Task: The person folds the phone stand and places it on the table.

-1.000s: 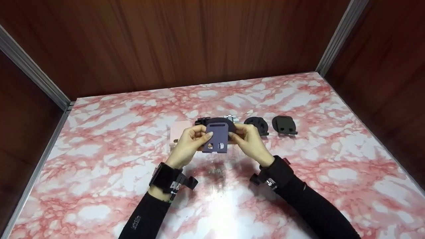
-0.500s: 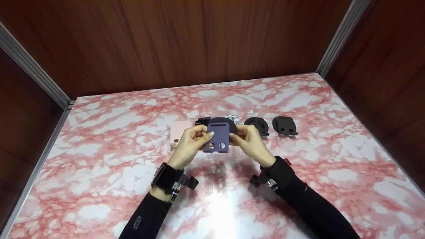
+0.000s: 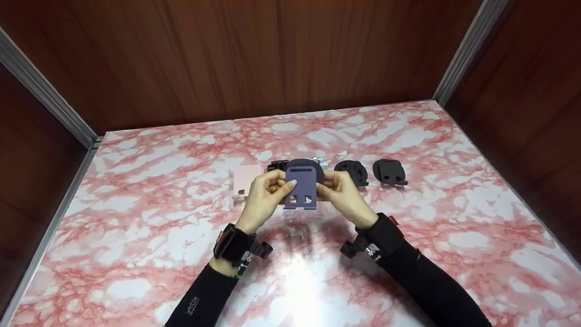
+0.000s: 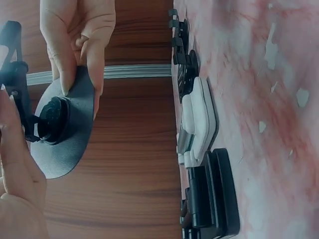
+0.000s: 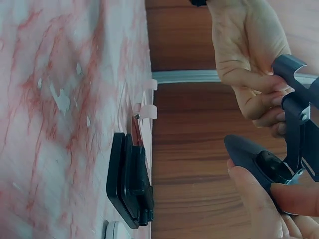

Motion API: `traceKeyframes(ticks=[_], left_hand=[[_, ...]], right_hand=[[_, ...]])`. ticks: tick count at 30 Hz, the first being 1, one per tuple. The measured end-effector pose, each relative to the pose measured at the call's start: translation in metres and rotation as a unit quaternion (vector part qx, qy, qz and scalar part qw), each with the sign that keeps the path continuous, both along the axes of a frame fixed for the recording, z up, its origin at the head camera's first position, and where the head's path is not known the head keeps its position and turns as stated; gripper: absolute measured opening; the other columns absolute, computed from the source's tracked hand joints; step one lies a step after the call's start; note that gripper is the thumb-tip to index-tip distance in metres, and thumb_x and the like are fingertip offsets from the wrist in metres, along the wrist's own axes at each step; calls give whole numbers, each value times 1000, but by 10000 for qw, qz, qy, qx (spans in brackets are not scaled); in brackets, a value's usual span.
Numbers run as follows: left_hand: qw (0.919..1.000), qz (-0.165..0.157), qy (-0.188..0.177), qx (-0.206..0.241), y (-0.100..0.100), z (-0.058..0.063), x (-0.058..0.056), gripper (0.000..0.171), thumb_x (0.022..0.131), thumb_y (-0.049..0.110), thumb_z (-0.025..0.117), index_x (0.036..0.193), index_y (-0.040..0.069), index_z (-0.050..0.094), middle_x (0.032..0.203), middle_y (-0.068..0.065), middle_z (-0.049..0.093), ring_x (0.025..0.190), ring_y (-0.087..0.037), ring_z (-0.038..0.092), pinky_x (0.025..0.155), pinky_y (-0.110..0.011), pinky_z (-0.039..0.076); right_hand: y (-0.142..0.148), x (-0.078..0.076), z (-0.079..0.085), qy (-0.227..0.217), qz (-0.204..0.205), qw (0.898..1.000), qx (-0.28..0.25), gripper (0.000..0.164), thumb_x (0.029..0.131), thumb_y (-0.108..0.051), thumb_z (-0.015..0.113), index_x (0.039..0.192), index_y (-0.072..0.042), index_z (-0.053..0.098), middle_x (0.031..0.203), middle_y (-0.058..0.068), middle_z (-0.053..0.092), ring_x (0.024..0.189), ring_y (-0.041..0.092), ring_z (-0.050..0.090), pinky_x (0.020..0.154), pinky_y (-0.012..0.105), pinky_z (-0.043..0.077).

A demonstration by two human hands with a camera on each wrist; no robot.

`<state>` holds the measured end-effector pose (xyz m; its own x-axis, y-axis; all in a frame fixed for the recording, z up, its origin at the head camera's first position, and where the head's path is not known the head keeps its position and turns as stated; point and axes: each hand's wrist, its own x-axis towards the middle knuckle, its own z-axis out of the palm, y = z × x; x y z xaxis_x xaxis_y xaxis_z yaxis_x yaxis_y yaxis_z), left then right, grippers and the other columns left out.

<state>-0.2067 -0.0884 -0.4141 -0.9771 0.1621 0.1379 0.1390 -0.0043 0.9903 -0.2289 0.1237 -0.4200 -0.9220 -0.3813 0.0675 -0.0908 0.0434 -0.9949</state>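
Note:
A purple-blue folding phone stand (image 3: 302, 181) is held up above the table between both hands. My left hand (image 3: 263, 195) pinches the slotted back plate at its left edge, with the thumb on its front. From the other side, my right hand (image 3: 342, 193) grips the round base behind the plate. The left wrist view shows the disc-shaped base (image 4: 75, 144) with its dark pivot, pinched by the right fingers. Hinged arms (image 5: 296, 119) join base and plate in the right wrist view, where the left fingers curl at the plate side.
Behind the hands, a pink stand (image 3: 247, 179), a black stand (image 3: 276, 165) and a white stand (image 4: 199, 119) are partly covered. Two black stands (image 3: 352, 172) (image 3: 389, 171) lie to the right. Wooden panels (image 3: 272, 59) enclose the marbled table (image 3: 159, 200).
The phone stand has shifted slightly right, and more of its round base shows above the plate. My left hand and wrist have moved and turned a little rightward. The right hand is nearly still.

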Motion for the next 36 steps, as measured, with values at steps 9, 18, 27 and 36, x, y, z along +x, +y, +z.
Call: traceKeyframes(ticks=[9, 18, 27, 36], left_hand=[[9999, 119, 1, 10, -3, 3, 0, 10, 102, -1, 69, 101, -11, 68, 74, 10, 67, 64, -1, 67, 65, -18, 66], [9996, 173, -74, -193, -4, 8, 1, 10, 101, 1, 71, 100, -8, 70, 75, 9, 69, 64, -1, 68, 64, -19, 65], [9719, 949, 724, -2027, -12, 5, -1, 32, 98, 28, 80, 109, 4, 62, 99, -10, 69, 88, -19, 65, 81, -26, 54], [9934, -144, -490, -1023, -11, 4, -4, 34, 109, 27, 65, 129, 0, 66, 122, -19, 75, 104, -19, 74, 99, -41, 68]], right_hand=[[4, -1, 5, -374, 413, 9979, -320, 43, 113, -13, 50, 144, 15, 57, 109, -8, 79, 102, 4, 77, 100, 28, 66], [6, 0, 7, -472, 641, 9963, -314, 50, 107, -12, 61, 152, 10, 53, 119, -3, 80, 107, 7, 78, 100, 28, 66], [4, -1, 3, -1120, 654, 9877, -873, 41, 109, -10, 55, 145, 11, 54, 108, -5, 77, 96, 8, 79, 89, 23, 67], [4, -1, 4, -1037, 762, 9870, -966, 48, 110, -9, 51, 151, 16, 48, 113, -3, 76, 97, 10, 80, 93, 26, 68]])
